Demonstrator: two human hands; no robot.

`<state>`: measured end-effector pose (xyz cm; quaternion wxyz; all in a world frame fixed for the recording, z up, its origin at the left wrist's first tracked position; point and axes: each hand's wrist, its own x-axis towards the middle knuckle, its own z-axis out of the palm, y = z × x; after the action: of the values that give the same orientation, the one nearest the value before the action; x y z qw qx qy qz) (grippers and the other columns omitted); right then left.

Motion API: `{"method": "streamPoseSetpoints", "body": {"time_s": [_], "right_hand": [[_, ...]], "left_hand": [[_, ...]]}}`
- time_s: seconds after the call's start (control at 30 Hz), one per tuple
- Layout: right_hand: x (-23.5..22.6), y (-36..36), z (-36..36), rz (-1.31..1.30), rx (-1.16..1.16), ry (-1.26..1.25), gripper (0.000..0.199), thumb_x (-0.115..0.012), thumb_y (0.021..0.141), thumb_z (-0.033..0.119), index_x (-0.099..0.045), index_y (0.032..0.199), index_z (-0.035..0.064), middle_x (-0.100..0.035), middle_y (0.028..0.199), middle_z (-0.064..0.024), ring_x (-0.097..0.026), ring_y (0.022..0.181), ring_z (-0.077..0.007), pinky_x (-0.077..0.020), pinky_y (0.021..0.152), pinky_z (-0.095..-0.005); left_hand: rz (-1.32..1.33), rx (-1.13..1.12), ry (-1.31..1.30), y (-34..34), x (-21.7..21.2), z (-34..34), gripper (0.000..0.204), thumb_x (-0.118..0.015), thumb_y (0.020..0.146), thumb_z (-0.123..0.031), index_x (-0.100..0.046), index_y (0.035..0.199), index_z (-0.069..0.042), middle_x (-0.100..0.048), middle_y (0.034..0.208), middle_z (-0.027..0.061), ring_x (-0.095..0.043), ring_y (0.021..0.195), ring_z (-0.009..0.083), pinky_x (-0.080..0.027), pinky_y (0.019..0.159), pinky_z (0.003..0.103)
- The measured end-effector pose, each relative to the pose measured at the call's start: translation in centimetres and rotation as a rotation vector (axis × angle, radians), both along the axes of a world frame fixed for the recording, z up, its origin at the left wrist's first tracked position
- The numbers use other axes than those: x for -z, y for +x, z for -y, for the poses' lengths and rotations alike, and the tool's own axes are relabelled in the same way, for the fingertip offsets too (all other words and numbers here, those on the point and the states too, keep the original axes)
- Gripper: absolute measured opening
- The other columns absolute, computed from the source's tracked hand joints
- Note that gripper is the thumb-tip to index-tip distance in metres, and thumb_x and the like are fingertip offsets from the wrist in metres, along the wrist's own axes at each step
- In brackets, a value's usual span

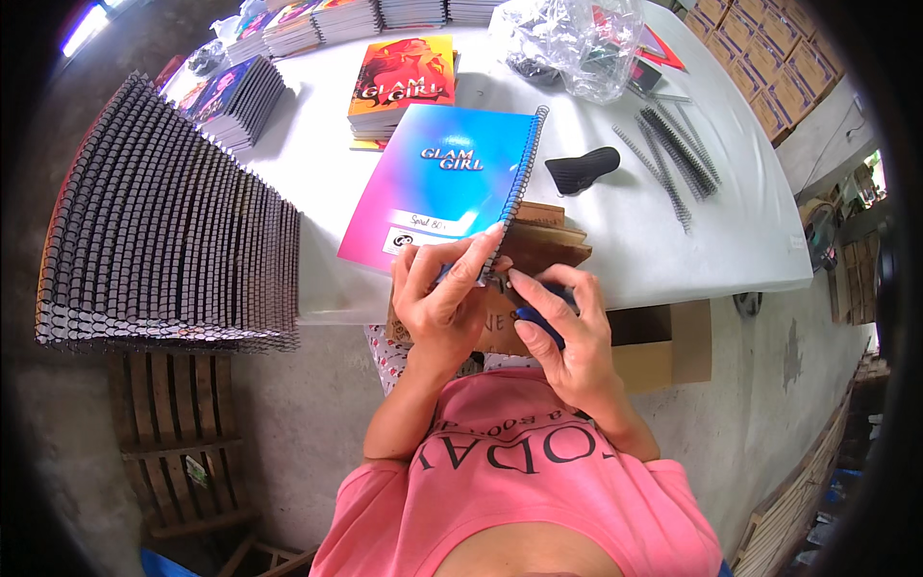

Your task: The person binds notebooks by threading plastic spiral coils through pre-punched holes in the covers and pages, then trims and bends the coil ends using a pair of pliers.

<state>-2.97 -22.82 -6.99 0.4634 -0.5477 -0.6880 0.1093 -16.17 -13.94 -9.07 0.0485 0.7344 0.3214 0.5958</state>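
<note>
left hand (pixel 437 303) grips blue notebook (pixel 437 178); right hand (pixel 567 327) holds blue-handled tool (pixel 538 322); loose spirals (pixel 673 154) lie nearby.

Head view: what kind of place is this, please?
Probably a small notebook-binding workshop: a long stack of spiral-bound notebooks, loose binding coils on the white table, and cardboard boxes stacked behind.

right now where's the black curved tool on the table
In the head view the black curved tool lies on the white table, right of the blue spiral notebook and left of the loose black spiral coils, below the clear plastic bag.
</note>
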Motion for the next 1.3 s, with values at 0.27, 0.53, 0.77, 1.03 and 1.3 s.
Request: {"method": "streamPoseSetpoints", "body": {"time_s": [0.27,0.53,0.77,1.03,1.3], "right_hand": [[-0.1,0.9,0.8,-1.041,-0.437,-0.635,0.035,-0.051,0.094,0.024,-0.054,0.122,0.0029,-0.059,0.101,-0.0142,-0.057,0.094,-0.0255,-0.0455,0.083,-0.0329],[4.0,9.0,0.4,0.374,0.497,-0.067,0.035,-0.052,0.093,0.025,-0.056,0.126,0.0147,-0.050,0.109,-0.0125,-0.050,0.100,-0.0305,-0.0385,0.089,-0.0415],[7.7,12.6,-3.5,0.677,0.612,-0.395,0.046,-0.053,0.092,0.036,-0.045,0.134,0.0205,-0.039,0.137,-0.0108,-0.034,0.130,-0.0288,-0.0214,0.108,-0.0481],[-2.7,7.3,-11.8,-0.852,-0.388,0.153,0.060,-0.069,0.082,0.017,-0.039,0.132,0.0030,-0.049,0.128,-0.0074,-0.051,0.113,-0.0186,-0.0453,0.089,-0.0341],[-16.3,-0.1,-18.2,-0.883,-0.526,0.198,0.039,-0.059,0.089,0.009,-0.049,0.126,0.0019,-0.056,0.108,-0.0031,-0.052,0.087,-0.0051,-0.0424,0.068,-0.0223]], "left_hand": [[-0.004,-0.054,0.044,0.1,0.6,-0.1,0.052,-0.060,0.056,0.008,-0.070,0.103,-0.012,-0.066,0.082,-0.0003,-0.048,0.063,0.0154,-0.036,0.059,0.027],[0.496,0.053,-0.063,-1.5,-2.6,-1.6,0.054,-0.071,0.078,0.001,-0.044,0.124,0.001,-0.063,0.084,0.0089,-0.059,0.075,0.0131,-0.047,0.072,0.024],[0.834,0.178,-0.163,-3.7,-6.2,-3.3,0.045,-0.064,0.084,0.000,-0.044,0.125,0.000,-0.054,0.084,-0.0003,-0.055,0.080,0.0060,-0.046,0.074,0.019],[1.017,0.534,-0.199,-4.3,-11.9,-1.9,0.038,-0.061,0.087,-0.003,-0.042,0.120,-0.003,-0.058,0.104,0.0083,-0.056,0.095,0.0126,-0.047,0.082,0.025],[0.519,0.185,0.101,-12.0,-22.3,-2.6,0.029,-0.065,0.079,-0.004,-0.057,0.107,0.000,-0.060,0.094,0.0065,-0.057,0.083,0.0111,-0.045,0.074,0.023]]}}
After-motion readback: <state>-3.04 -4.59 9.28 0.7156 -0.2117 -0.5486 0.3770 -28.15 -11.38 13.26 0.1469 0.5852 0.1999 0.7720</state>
